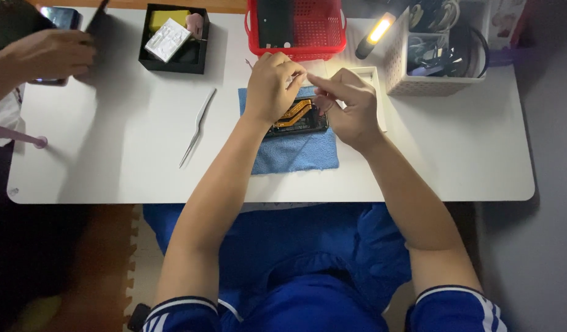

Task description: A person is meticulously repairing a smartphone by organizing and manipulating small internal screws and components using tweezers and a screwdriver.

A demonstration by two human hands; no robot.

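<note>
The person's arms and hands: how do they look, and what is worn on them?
Both arms are bare from the short sleeves down. The left hand and right hand have no gloves, and no rings or watch can be seen. The sleeves are blue with white stripes at the edge.

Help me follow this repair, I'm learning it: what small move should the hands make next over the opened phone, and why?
Probably lower the pinched fingertips toward the opened phone. The left hand and right hand meet just above it, fingers pinched together as if on something too small to make out, and the phone's orange flex cables lie exposed on the blue cloth. The tweezers lie unused to the left.
</note>
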